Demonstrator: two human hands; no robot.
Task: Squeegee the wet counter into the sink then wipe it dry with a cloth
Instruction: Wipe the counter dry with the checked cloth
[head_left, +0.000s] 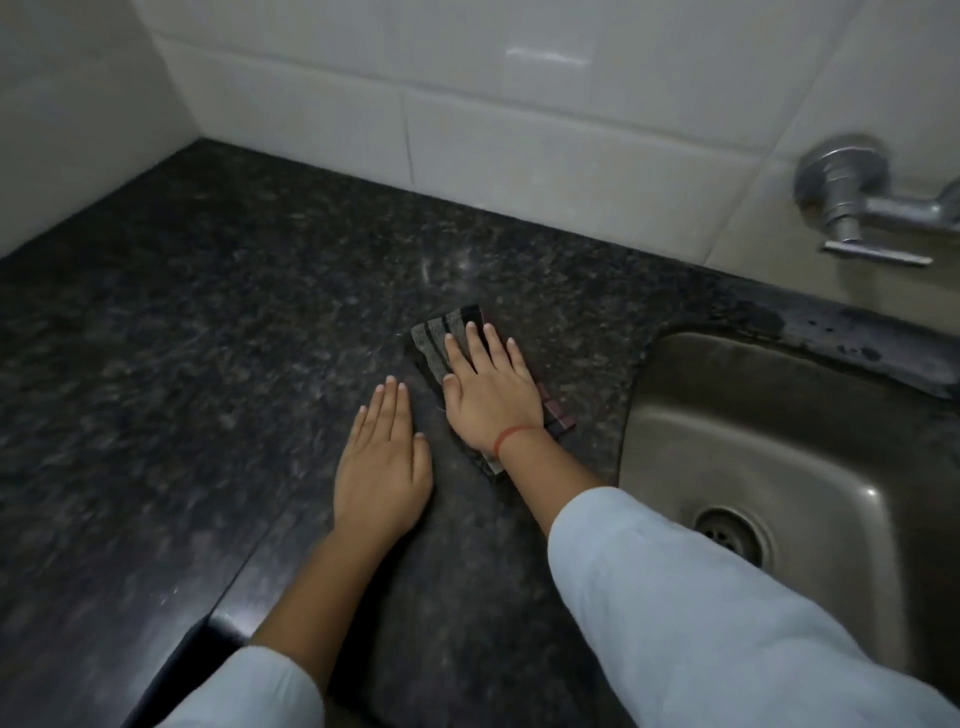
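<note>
Nearest to the camera are two light blue sleeves, the left sleeve (249, 696) at the bottom edge and the right sleeve (701, 613) crossing from the lower right. Both forearms reach forward over the dark speckled granite counter (208, 338).

The left hand (382, 457) lies flat on the bare counter, with fingers straight and close together. It grasps nothing. Just beside it, a little farther, the right hand (488, 395) also lies flat, fingers straight and slightly spread, pressing down on a folded striped cloth (436, 343). The cloth is under the palm and fingers, and its edges show beyond the fingertips and near the wrist. The fingers are not curled around it. A thin red thread bracelet (511, 435) is around the right wrist.

To the right of the cloth, near but not touching it, is the steel sink (779, 415), set into the counter, with a round drain (730, 535) at its bottom. The counter strip behind the sink shows darker blotches.

Farther back, the counter meets a wall of white tiles (519, 104). A metal tap (852, 202) is fixed on this wall above the sink.
</note>
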